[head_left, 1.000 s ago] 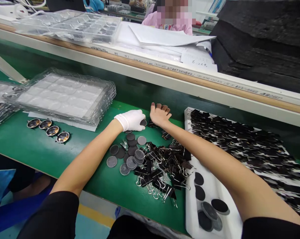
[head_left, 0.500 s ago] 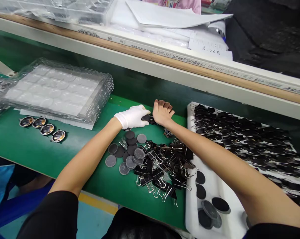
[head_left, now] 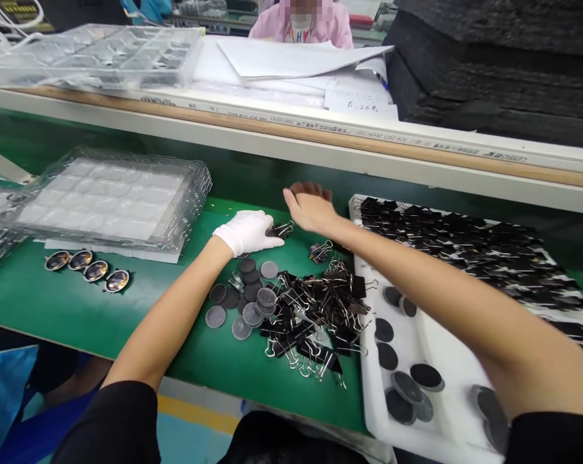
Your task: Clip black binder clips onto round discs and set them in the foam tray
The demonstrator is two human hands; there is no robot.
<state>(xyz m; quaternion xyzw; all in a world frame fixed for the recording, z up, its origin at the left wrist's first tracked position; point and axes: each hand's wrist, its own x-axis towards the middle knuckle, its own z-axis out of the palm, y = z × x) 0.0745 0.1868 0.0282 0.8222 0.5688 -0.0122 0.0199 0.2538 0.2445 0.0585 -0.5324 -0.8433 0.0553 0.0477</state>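
Observation:
My left hand [head_left: 247, 232], in a white glove, is closed on a black binder clip [head_left: 282, 230] whose wire handles stick out to the right. Whether a dark disc sits in the clip's jaws is hidden by the glove. Just right of it, my bare right hand [head_left: 311, 205] hangs above the table, open, thumb apart and fingertips blurred. Below both hands lies a heap of binder clips [head_left: 315, 309], and to its left several grey and black round discs [head_left: 252, 314]. A small group of clips [head_left: 320, 251] lies under my right wrist.
At right, a white foam tray [head_left: 375, 399] holds rows of clamped clips [head_left: 455, 251] and loose discs [head_left: 385, 330]. Stacked clear plastic trays [head_left: 102, 200] and several round sunglass lenses [head_left: 95, 270] are at left. A ledge [head_left: 291, 132] runs behind; a person in pink sits beyond.
My right hand has turned, its fingers now pointing away with the back of the hand showing. The clip's wire handles now show at my left hand. The view has tilted up.

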